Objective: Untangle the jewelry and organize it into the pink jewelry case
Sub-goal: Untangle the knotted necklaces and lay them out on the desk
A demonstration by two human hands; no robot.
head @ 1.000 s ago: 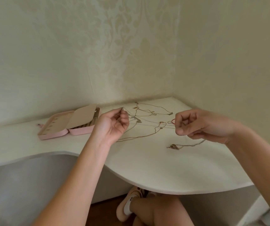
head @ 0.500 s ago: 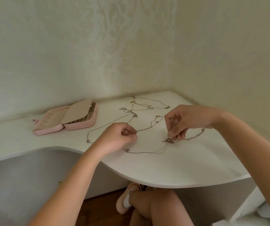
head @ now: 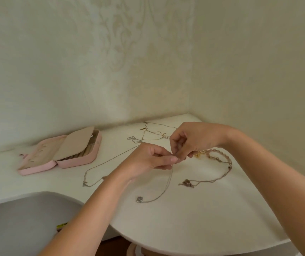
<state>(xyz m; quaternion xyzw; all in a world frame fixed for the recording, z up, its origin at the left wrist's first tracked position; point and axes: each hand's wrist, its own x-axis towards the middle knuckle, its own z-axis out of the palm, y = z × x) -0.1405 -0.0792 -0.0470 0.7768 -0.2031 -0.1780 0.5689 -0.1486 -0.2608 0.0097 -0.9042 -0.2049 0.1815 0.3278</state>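
Note:
The pink jewelry case (head: 78,161) lies open at the left of the white table, with a beige flap over its tray. My left hand (head: 148,159) and my right hand (head: 194,139) meet above the table's middle, fingertips pinched together on the top of a thin silver chain (head: 167,183). It hangs down to a small pendant (head: 139,199) on the table. A pink beaded bracelet (head: 220,156) and a chain with a dark pendant (head: 186,182) lie to the right. Another silver chain (head: 100,164) runs leftward. Gold chains (head: 155,133) lie tangled at the back.
The table (head: 194,215) fits into a corner, with wallpapered walls close behind and on the right. Its curved front edge drops off near me. A grey surface (head: 19,218) sits lower at the left.
My hands came together from about a hand's width apart. They lifted one end of the thin chain, so it hangs instead of lying flat. The view tilted down a little.

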